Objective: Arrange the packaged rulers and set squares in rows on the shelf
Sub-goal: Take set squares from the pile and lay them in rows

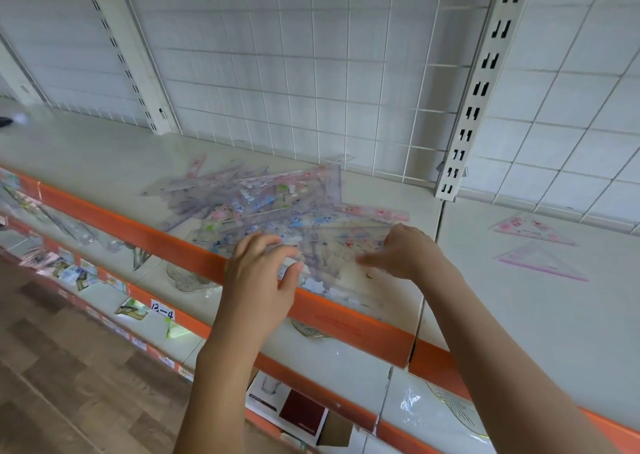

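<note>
Fingers on jumbled ruler pile

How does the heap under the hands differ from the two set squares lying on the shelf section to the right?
The heap is many packaged rulers and set squares overlapping at all angles; the two set squares lie flat, single and apart, one behind the other. The heap reaches the orange front edge; the two set squares sit further back. The left hand and right hand are at the heap; nothing touches the pair. Both are clear plastic with pink print.
</note>
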Motion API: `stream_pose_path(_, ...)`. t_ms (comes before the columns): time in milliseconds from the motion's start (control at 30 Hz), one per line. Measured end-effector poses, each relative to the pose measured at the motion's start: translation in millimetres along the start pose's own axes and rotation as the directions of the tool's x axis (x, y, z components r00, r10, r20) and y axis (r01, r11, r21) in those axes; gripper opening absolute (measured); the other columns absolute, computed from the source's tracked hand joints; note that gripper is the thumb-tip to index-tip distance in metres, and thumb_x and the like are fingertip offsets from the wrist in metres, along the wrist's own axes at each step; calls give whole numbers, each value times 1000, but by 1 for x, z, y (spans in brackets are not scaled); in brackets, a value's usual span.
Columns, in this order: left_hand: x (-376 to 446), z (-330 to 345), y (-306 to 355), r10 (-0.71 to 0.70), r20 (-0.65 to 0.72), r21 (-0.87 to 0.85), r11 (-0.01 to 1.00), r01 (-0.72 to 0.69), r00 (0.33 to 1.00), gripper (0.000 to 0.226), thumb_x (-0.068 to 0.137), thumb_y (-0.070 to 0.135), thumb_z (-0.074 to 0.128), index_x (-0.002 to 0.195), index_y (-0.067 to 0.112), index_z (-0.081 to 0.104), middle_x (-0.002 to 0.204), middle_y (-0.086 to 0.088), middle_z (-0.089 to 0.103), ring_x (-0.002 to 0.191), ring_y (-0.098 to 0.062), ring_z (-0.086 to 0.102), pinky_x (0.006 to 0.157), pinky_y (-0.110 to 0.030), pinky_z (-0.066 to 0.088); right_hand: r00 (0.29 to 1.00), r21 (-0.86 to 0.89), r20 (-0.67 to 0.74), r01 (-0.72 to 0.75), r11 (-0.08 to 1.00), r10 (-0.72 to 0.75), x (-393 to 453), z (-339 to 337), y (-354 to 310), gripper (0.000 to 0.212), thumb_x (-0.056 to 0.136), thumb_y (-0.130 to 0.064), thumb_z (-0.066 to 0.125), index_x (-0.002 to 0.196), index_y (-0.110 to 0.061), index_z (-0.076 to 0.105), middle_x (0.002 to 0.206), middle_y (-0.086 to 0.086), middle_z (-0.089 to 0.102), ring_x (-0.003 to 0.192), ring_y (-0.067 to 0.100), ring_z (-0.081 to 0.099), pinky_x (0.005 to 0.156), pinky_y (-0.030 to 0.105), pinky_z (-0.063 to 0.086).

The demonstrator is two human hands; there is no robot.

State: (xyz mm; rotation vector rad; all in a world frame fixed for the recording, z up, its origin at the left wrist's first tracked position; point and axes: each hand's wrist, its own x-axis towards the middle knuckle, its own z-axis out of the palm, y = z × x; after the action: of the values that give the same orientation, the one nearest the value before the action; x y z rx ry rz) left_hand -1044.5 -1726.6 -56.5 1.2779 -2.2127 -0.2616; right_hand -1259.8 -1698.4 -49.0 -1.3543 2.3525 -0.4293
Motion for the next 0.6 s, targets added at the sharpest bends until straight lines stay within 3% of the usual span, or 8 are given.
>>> stream_pose_path(200,20,6,10,74,9,2,997,-74,997,23,87,25,59,103,14,71,115,-4,60,116,-26,46,94,-38,37,1000,98,13,-28,995,27,-7,-8,6,30,73,-29,70,55,-15,51,61,1,49,64,21,50,54,27,37)
stream_pose_path(267,29,7,16,88,24,7,996,-88,996,23,89,24,60,108,15,69,119,-2,58,119,-23,44,97,-38,35,1000,128,8,-28,991,27,-11,-12,11,18,75,-27,71,82,-13,62,81,2,56,80,22,55,66,31,44)
stream_pose_path(367,47,11,25,107,109,5,994,-108,988,29,92,27,56,118,16,63,122,1,58,119,-19,45,100,-34,35,1000,148,-6,-30,989,31,-18,-16,21,41,79,-35,70,110,-14,53,99,-1,50,95,19,49,79,29,43)
stream_pose_path(600,90,31,46,105,412,88,984,-155,905,47,87,37,63,128,17,54,129,-1,56,120,-21,49,101,-35,38,997,165,-70,-29,986,41,-31,-22,41,42,84,-36,65,117,-15,52,109,3,56,100,19,51,82,29,42)
